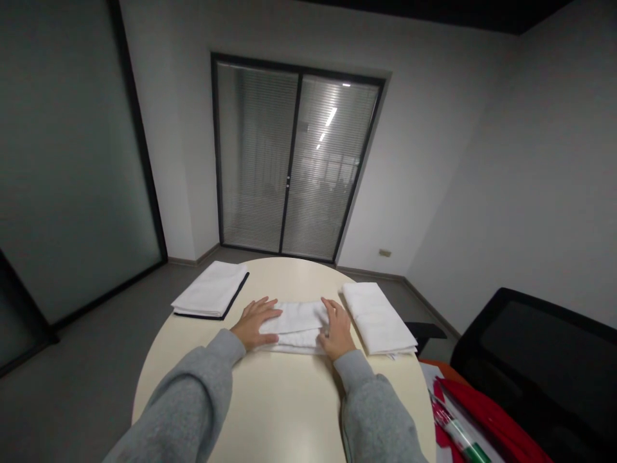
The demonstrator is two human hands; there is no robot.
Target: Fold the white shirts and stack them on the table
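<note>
A folded white towel (299, 318) lies on the round table between my hands, its upper layer ending in a loose front edge over the layers beneath. My left hand (256, 323) rests on the towel's left end, thumb and fingers spread apart. At the opposite end, my right hand (337, 329) touches the towel with its fingers bent and held apart from the thumb. Neither hand visibly pinches the cloth. Another folded white towel (380, 318) lies just right of my right hand. Farther left is a folded white cloth stack (212, 289) over a dark-edged piece.
The pale round table (274, 411) carries all the cloths. A black mesh chair (535, 366) stands at the right, with a red item (491, 411) and a clear, green-ended package (463, 437) beside the table. Glass doors with blinds (289, 161) are behind.
</note>
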